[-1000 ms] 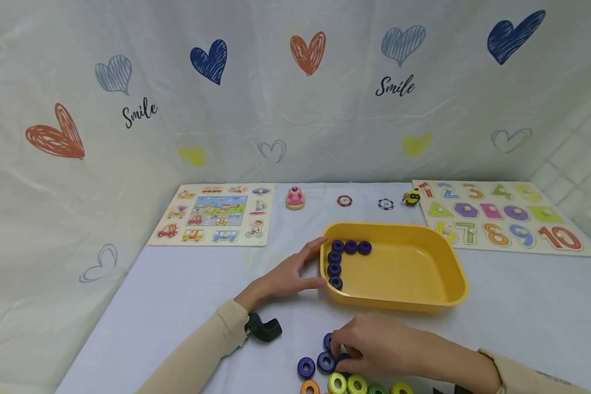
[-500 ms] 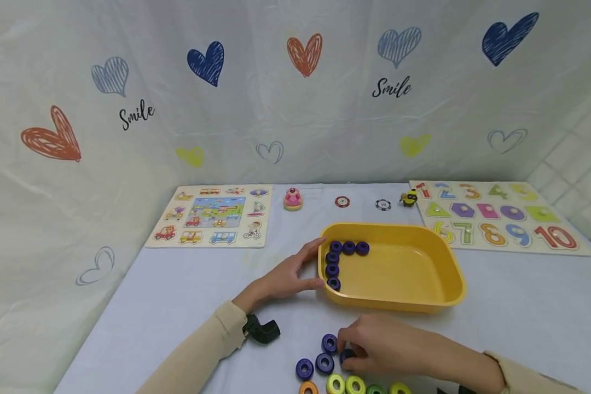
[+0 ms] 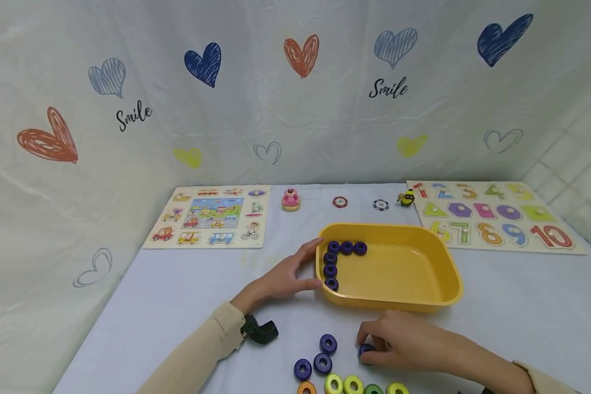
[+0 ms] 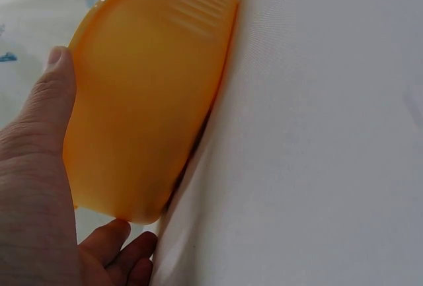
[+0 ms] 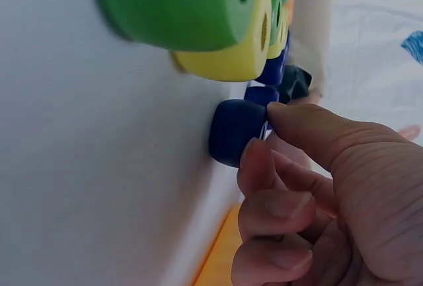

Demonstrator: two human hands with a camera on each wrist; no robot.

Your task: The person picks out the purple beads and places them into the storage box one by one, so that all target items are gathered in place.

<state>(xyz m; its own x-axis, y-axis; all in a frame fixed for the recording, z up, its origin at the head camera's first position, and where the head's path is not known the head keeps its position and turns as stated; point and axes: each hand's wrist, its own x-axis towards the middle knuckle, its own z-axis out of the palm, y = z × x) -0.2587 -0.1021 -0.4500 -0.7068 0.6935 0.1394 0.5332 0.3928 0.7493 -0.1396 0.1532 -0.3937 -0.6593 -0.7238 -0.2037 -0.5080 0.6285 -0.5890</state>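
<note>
A yellow plastic tray (image 3: 399,273) stands mid-table, with several dark purple ring beads (image 3: 330,270) lined along its left wall and far left corner. My left hand (image 3: 287,275) spans the tray's left end, thumb at the near corner and index finger at the far one. In the left wrist view, the hand (image 4: 59,187) holds the tray's outer wall (image 4: 145,101) between thumb and fingers. In front of the tray, my right hand (image 3: 404,340) pinches a dark purple bead (image 5: 236,132) between thumb and fingers. Three more purple beads (image 3: 322,363) lie to its left.
Yellow beads (image 3: 353,384), a green bead (image 3: 374,389) and an orange bead (image 3: 306,388) lie at the near edge of view. Behind the tray are a vehicle puzzle (image 3: 212,216), a number puzzle (image 3: 492,210), a pink figurine (image 3: 290,200), two chips (image 3: 381,205) and a bee figure (image 3: 406,197).
My right hand has moved right with the purple bead, away from the other purple beads. My left hand stays at the tray, and the view has shifted slightly.
</note>
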